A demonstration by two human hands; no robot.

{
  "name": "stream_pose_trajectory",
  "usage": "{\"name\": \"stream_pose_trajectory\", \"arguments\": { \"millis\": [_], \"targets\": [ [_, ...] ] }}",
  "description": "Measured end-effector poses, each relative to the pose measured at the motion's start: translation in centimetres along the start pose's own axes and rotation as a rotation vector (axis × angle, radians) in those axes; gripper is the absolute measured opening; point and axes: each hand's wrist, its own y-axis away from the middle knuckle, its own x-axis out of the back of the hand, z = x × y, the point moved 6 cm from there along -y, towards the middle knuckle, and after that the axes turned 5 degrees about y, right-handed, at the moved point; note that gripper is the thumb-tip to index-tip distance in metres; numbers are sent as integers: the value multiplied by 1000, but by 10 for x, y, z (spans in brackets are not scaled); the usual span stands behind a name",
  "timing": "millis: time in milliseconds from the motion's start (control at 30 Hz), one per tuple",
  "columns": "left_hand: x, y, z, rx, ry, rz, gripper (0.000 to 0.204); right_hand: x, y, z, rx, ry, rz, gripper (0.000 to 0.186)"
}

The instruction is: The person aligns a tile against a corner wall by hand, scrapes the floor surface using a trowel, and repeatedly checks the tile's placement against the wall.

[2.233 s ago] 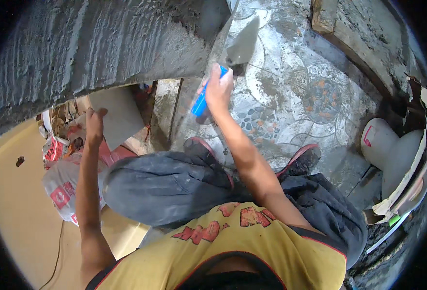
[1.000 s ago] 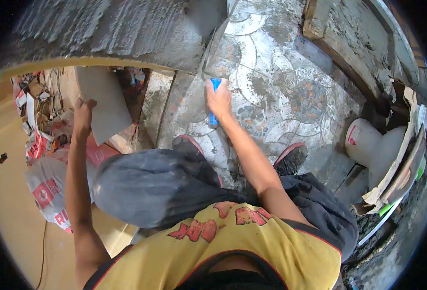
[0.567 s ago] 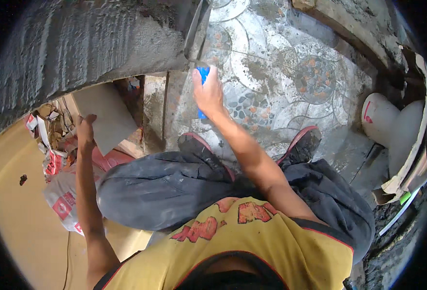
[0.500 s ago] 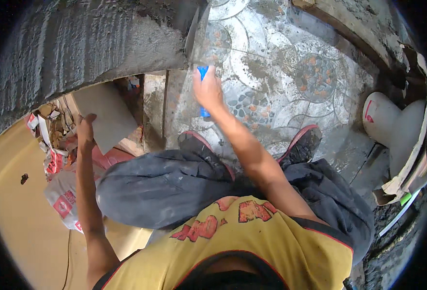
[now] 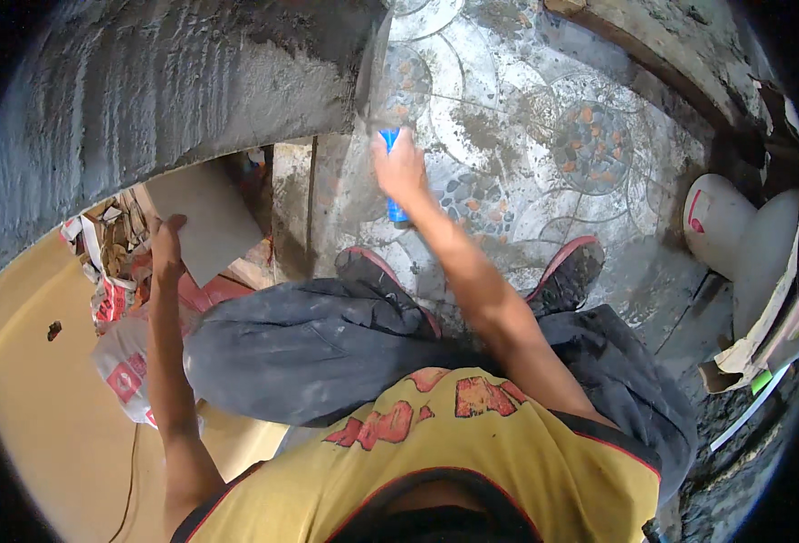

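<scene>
Beside ridged grey mortar [image 5: 173, 109], above pebble-patterned tiles [image 5: 591, 149]: gripping blue-handled trowel [image 5: 397, 211] (right hand [image 5: 401, 170]), flat grey board [image 5: 207, 222] (left hand [image 5: 168, 242]).

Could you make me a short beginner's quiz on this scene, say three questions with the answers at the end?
1. Multiple choice: What colour is the handle held in the right hand?
A. Red
B. Green
C. Blue

2. True or false: The left hand is at the edge of the pale board.

3. Put in order, from left to right in the picture: right shoe, white bag, handle.

Key:
1. C
2. True
3. White bag, handle, right shoe
</scene>
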Motion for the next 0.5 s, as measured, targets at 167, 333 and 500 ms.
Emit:
{"name": "stream_pose_trajectory", "arguments": {
  "millis": [167,333,500],
  "targets": [
    [-12,12,12,-71,-23,-81,33,9,-3,-21,-13,-26,-43,48],
    [-10,4,9,-58,43,-127,32,-8,-10,12,-127,82,-143,50],
    [-13,19,15,12,-4,-6,31,0,-1,3,-10,9,-1,51]
  ]
}}
